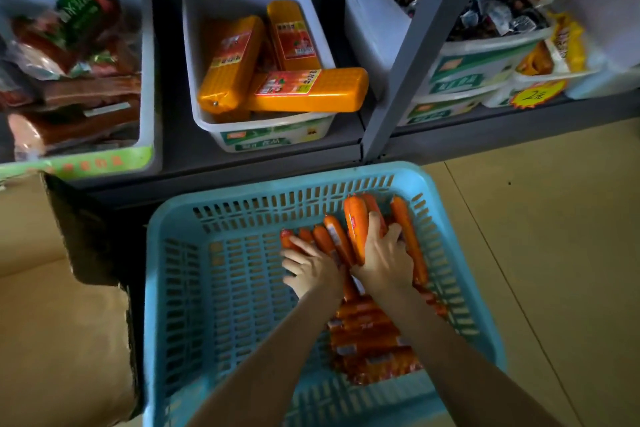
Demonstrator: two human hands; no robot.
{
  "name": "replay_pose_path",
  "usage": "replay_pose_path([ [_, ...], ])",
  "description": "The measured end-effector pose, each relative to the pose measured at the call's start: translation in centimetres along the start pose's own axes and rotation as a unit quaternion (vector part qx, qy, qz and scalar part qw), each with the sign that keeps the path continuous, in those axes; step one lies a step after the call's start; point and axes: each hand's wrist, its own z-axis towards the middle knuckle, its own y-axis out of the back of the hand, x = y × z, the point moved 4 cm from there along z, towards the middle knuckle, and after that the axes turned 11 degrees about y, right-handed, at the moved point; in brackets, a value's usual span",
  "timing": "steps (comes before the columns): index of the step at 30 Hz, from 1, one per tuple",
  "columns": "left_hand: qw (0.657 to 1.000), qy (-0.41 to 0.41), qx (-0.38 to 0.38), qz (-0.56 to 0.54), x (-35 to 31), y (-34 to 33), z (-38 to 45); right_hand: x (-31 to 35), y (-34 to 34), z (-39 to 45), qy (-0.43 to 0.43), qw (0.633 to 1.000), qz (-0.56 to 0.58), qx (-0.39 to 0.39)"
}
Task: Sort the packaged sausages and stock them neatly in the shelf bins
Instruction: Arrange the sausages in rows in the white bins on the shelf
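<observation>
Both hands reach into a blue basket (173,288) at lower centre: the right hand (384,260) grips orange sausages (358,232); the left hand (311,267) rests flat on others, fingers straight. Shelf bins (194,80) line the top.

I see the basket (173,288) on the floor (554,253) in front of the shelf (277,163), cardboard box (52,322) to its left. Loose sausages (367,333) sit in the basket's right half, both hands among them. Behind, on the shelf: left bin (147,80), middle bin (194,55) holding sausage packs (311,90), more bins (367,38) right of the upright post (408,55).
</observation>
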Motion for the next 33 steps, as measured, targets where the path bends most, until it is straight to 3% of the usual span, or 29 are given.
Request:
replay_pose_path([
  [8, 1.000, -0.017, 0.012, -0.015, 0.4, 0.2, 0.5, 0.1, -0.8, 0.3, -0.009, 0.999, -0.044, -0.014],
  [18, 0.999, -0.035, 0.006, -0.033, 0.9, -0.1, 0.3, -0.4, -0.7, 1.5, -0.076, 0.996, 0.033, 0.034],
  [27, 0.984, -0.132, -0.072, 0.091, 4.3, 2.0, 3.4, 0.6, -1.2, 0.8, -0.031, 0.999, -0.040, 0.011],
  [33, 0.977, -0.210, -0.032, 0.020, 4.6, 5.7, 2.9, 0.6, -0.4, 1.1, -0.034, 0.999, 0.006, 0.010],
])
